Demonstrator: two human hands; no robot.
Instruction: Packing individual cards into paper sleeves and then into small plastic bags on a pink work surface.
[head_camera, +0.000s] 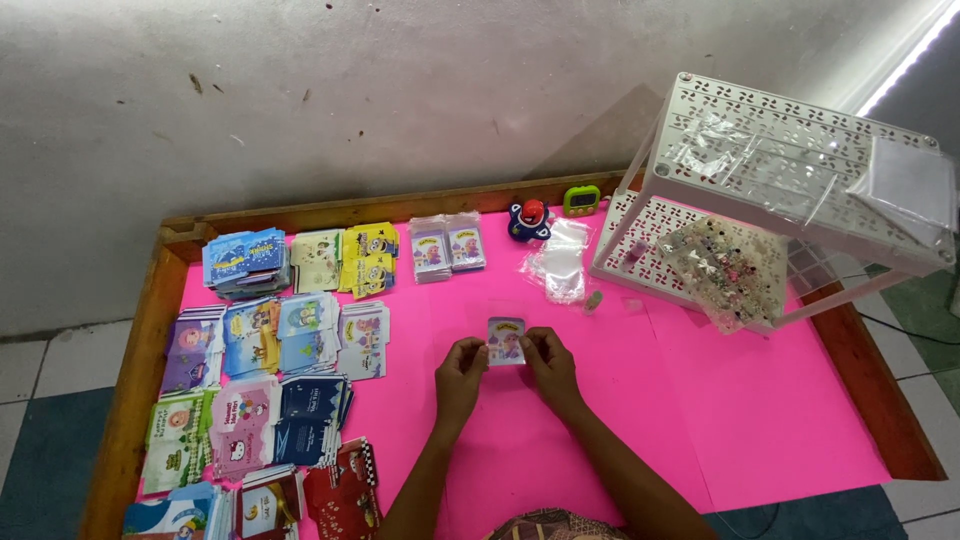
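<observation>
- Card (506, 341): a small purple printed card, held just above the pink tabletop (700, 400) near the middle, between both hands.
- Left hand (460, 372): its fingers are closed on the card's left edge, pinching it.
- Right hand (549, 364): its fingers are closed on the card's right edge in the same way, so the card sits upright between the two hands and faces the camera.
- Stacks (270, 340): many piles of similar printed cards in blue, yellow, green, pink and red lie in rows on the left of the tabletop, well apart from the hands.
- Two stacks (447, 247) that look like the held card lie at the far side, beyond the hands.
- Clear bags (560, 262): a loose heap of thin plastic bags lies far and to the right of the hands, near a small blue and red toy (529, 220) and a green timer (582, 201).
- Rack (790, 190): a white perforated rack stands at the far right, with clear bags on top and a bag of small beads (725, 265) on its lower shelf.
- Risk, as I judge it: the card is held only by its edges, so a tight pinch could bend or crease it, and a loose one could let it drop to the tabletop.
- Risk: the neat piles on the left are close to each other; a forearm sweeping that way could knock them together and mix the kinds.
- Risk: the light plastic bags could slide or blow off if a hand brushes them.
</observation>
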